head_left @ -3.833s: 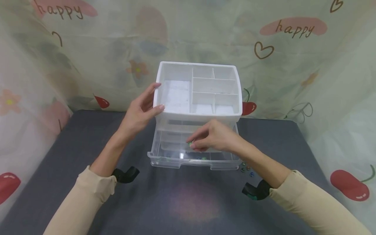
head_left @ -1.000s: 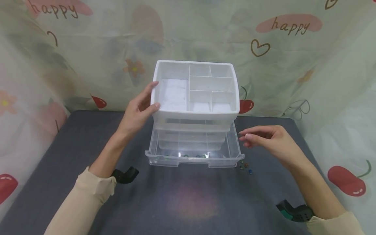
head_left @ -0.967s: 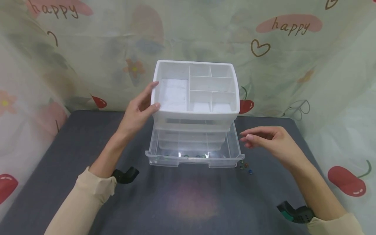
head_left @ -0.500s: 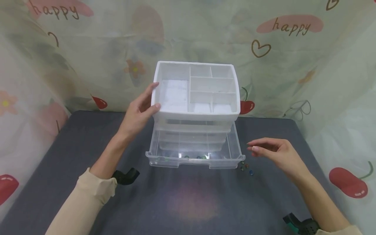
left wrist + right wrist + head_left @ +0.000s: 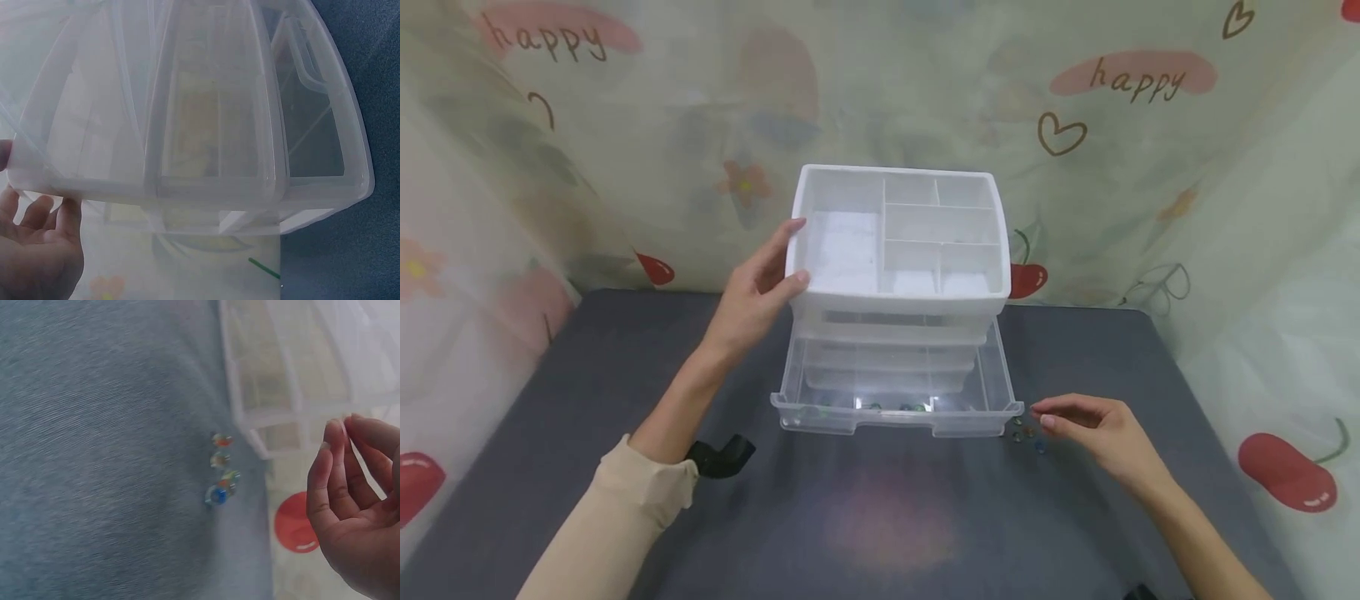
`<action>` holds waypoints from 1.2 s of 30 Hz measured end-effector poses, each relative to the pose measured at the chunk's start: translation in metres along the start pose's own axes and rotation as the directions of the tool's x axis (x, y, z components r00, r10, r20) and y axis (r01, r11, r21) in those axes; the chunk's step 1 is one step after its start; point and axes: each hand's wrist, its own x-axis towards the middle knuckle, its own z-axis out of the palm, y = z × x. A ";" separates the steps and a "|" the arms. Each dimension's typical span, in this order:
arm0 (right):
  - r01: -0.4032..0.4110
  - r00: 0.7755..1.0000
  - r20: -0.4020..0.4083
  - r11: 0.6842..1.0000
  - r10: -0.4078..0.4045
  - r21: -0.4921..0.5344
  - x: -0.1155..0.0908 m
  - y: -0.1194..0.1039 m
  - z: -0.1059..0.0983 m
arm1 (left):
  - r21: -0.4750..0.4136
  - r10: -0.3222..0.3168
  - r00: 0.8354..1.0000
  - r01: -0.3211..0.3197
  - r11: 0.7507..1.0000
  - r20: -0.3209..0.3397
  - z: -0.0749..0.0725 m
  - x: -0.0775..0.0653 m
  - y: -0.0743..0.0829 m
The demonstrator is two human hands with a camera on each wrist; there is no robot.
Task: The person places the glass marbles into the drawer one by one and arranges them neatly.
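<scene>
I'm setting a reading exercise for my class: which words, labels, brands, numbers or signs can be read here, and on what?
"happy": on the left pink patch of the backdrop.
"happy": on its right pink patch.
No lettering can be made out on the white organizer.

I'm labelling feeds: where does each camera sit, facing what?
Head: worn on head, facing forward and down at the white plastic organizer; left hand and right hand show.
Left wrist: worn there, facing the organizer; left hand shows.
Right wrist: worn there, facing round glassy multicoloured beads; right hand shows.
Head and right wrist share the beads.
</scene>
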 end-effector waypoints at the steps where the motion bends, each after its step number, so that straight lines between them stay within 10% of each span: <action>1: -0.004 1.000 -0.006 1.000 0.004 -0.003 -0.001 0.003 0.001 | 0.003 -0.004 1.000 0.004 1.000 0.000 0.000 -0.001 -0.001; 36: -0.098 0.993 -0.074 0.984 0.087 -0.151 -0.010 0.074 0.010 | 0.033 -0.007 1.000 0.008 0.999 -0.027 0.003 -0.001 -0.001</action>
